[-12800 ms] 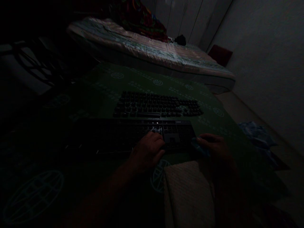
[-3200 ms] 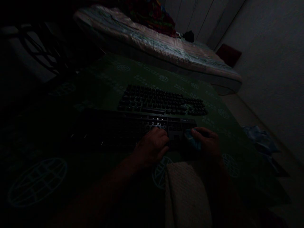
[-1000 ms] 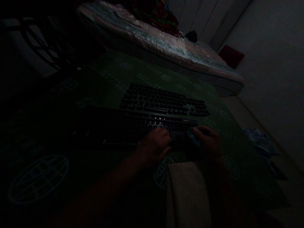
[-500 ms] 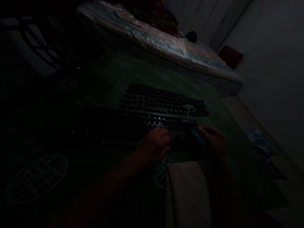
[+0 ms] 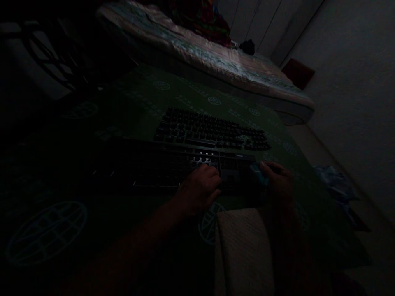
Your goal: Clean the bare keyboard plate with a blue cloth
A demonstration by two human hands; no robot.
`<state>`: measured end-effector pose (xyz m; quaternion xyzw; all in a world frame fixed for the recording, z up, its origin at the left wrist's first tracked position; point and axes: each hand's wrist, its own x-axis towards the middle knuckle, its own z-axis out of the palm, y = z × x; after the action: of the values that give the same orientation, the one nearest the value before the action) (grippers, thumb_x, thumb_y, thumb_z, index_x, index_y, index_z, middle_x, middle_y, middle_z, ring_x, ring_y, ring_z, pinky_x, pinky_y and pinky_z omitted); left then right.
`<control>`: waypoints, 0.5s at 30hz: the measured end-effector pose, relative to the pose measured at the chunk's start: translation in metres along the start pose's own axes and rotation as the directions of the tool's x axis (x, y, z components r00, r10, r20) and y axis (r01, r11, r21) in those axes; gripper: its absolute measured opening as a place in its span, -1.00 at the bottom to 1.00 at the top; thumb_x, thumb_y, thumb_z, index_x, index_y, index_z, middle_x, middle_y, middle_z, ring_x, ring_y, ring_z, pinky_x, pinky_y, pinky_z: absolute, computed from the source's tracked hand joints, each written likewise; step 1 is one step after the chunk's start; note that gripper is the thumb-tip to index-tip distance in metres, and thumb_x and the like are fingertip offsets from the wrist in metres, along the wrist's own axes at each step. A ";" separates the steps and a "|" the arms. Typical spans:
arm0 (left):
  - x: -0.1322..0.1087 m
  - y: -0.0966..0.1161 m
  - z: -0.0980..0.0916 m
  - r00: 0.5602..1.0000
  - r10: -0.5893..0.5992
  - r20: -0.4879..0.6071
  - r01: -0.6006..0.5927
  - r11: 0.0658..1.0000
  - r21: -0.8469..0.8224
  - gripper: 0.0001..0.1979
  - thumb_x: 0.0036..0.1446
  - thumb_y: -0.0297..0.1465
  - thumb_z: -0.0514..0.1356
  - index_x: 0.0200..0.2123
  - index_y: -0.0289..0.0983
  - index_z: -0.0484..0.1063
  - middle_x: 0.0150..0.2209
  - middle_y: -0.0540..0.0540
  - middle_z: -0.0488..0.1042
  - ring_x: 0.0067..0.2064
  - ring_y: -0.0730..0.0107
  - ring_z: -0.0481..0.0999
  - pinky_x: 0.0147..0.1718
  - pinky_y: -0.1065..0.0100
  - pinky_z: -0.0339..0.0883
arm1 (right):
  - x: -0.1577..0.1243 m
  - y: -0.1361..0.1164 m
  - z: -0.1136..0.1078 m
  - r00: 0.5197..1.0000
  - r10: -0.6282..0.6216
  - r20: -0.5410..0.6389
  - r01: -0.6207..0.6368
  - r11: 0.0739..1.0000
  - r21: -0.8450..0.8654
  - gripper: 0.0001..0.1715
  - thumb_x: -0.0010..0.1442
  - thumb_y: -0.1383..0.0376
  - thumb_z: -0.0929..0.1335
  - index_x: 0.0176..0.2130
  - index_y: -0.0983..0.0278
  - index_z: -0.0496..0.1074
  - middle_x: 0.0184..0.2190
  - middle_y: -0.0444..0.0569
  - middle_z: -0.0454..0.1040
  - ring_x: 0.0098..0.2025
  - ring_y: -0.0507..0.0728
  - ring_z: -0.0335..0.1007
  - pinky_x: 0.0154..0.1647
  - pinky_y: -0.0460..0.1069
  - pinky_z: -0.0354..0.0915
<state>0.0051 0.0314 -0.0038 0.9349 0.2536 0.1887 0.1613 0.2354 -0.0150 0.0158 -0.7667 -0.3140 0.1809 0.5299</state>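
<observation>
The scene is very dim. A black keyboard base (image 5: 148, 164), apparently stripped of its keycaps, lies across the green cloth. My left hand (image 5: 202, 183) rests on its front part right of the middle, fingers curled down over it and thumb at the near edge. My right hand (image 5: 279, 181) is closed with a bluish cloth (image 5: 257, 172) pinched between thumb and fingers, at the base's right end. Behind the base, loose black keycaps (image 5: 203, 127) are laid out in rows in a keyboard's pattern. My left fingertips are hidden from view.
A green sheet with globe prints (image 5: 123, 111) covers the work surface. Nearest me lies a folded beige cloth (image 5: 243, 246). Beyond stands a bed with a patterned cover (image 5: 210, 53). A bluish bundle (image 5: 335, 183) lies at the right, below a pale wall.
My right hand and the bluish cloth have shifted very slightly at the keyboard base's right end. My left hand holds its place. The view has moved a little.
</observation>
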 end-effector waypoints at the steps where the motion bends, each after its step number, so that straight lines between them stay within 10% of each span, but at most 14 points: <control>1: 0.000 0.000 0.000 1.000 -0.001 0.000 0.001 1.000 -0.001 -0.94 0.11 -0.46 0.17 -0.30 -0.31 0.35 -0.19 -0.12 0.38 -0.16 0.24 0.30 -0.18 0.23 0.26 | 0.000 -0.001 0.001 1.000 -0.008 -0.005 0.008 1.000 0.011 -0.67 -0.16 0.11 0.49 -0.44 0.32 0.52 -0.53 -0.04 0.51 -0.48 0.10 0.42 -0.51 -0.03 0.32; 15: 0.000 0.000 0.002 1.000 0.005 -0.027 -0.004 1.000 0.018 -0.94 0.12 -0.44 0.16 -0.30 -0.29 0.35 -0.19 -0.10 0.37 -0.16 0.26 0.29 -0.20 0.24 0.26 | 0.014 -0.015 0.016 0.979 -0.035 0.200 0.066 0.987 -0.147 -0.69 -0.20 0.13 0.48 -0.49 0.32 0.53 -0.53 -0.01 0.51 -0.48 0.12 0.41 -0.53 -0.05 0.27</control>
<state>0.0057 0.0307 -0.0054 0.9342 0.2553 0.1995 0.1493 0.2321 0.0093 0.0242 -0.7750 -0.3973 0.2178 0.4405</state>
